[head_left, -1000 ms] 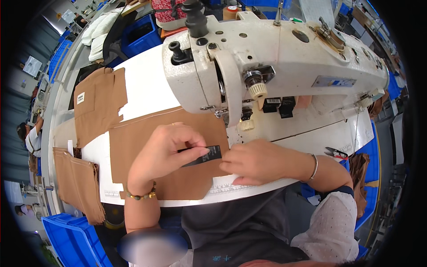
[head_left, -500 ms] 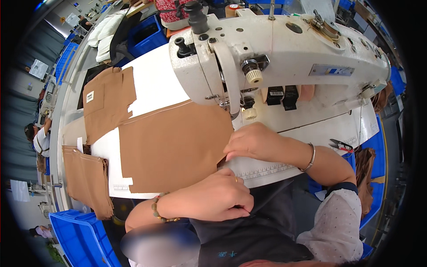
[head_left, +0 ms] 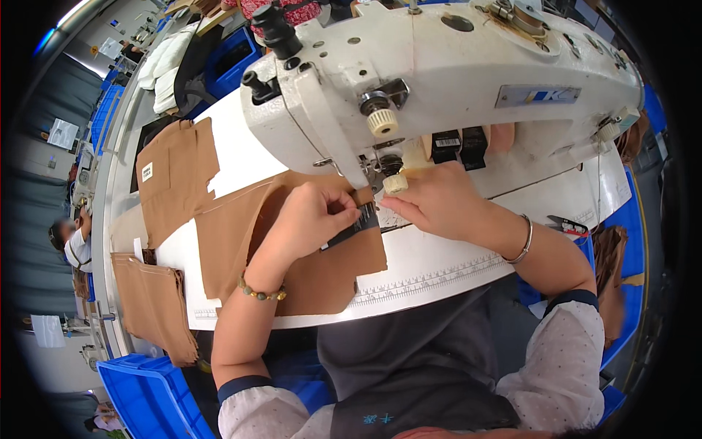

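A large brown cloth panel [head_left: 322, 285] lies by the needle end of the white sewing machine [head_left: 446, 80], its left part lifted in a fold beneath my left wrist. My left hand [head_left: 311, 219] is closed in a pinch at a black label [head_left: 355, 233] with pale print, lying on the cloth near the presser foot. Right beside the needle area, my right hand [head_left: 442, 197] has its fingers drawn together at the cloth's edge; what they hold, if anything, is hidden. A small brown cloth end [head_left: 363, 195] shows between the two hands.
More brown pieces [head_left: 175, 168] lie left of the panel, one with a white tag. A brown stack [head_left: 153, 300] hangs at the table's left edge above a blue crate [head_left: 146, 395]. Black labels [head_left: 446, 145] rest against the machine. Thread snips [head_left: 568, 225] lie at right.
My left hand has risen from the table's front edge onto the cloth, folding its left part over. My right hand has moved up toward the needle. The black label has come into view.
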A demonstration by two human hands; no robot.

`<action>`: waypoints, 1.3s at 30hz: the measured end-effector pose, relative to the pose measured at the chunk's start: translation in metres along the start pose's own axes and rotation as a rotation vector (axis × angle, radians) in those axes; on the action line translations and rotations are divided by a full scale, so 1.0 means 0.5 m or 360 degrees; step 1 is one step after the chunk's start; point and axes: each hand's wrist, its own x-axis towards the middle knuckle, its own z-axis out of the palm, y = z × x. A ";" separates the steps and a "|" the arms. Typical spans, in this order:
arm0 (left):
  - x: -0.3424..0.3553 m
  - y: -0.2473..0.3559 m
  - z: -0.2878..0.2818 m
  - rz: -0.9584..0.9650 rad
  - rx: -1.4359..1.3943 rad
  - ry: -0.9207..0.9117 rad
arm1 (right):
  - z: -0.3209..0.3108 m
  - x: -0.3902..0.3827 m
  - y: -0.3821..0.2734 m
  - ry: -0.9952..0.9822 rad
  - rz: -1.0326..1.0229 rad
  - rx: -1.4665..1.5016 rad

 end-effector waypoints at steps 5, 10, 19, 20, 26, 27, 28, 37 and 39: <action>0.025 0.012 -0.011 0.0121 0.0176 0.0105 | -0.005 -0.004 0.002 -0.0305 -0.0075 -0.0363; 0.026 0.015 -0.013 0.0078 0.0208 0.0098 | 0.044 -0.035 -0.022 -0.0219 -0.0504 0.0103; 0.011 0.044 -0.007 0.0285 0.0543 0.0296 | 0.041 -0.051 -0.035 -0.0284 -0.0659 -0.0004; 0.012 0.045 -0.007 0.0307 0.0630 0.0344 | 0.039 -0.051 -0.035 -0.0306 -0.0667 0.0002; 0.023 0.019 -0.003 0.0505 0.0614 0.0433 | 0.040 -0.048 -0.038 -0.0270 -0.0658 -0.0004; 0.025 0.015 -0.003 0.0506 0.0615 0.0432 | 0.041 -0.049 -0.038 -0.0269 -0.0656 -0.0004; 0.028 0.011 -0.004 0.0570 0.0583 0.0424 | 0.041 -0.049 -0.037 -0.0257 -0.0665 -0.0001; 0.037 0.016 -0.006 0.0730 0.0481 0.0438 | 0.035 -0.039 -0.034 -0.0217 -0.0626 -0.0046; 0.034 0.020 -0.007 0.0721 0.0467 0.0442 | 0.033 -0.031 -0.025 -0.0215 -0.0591 -0.0114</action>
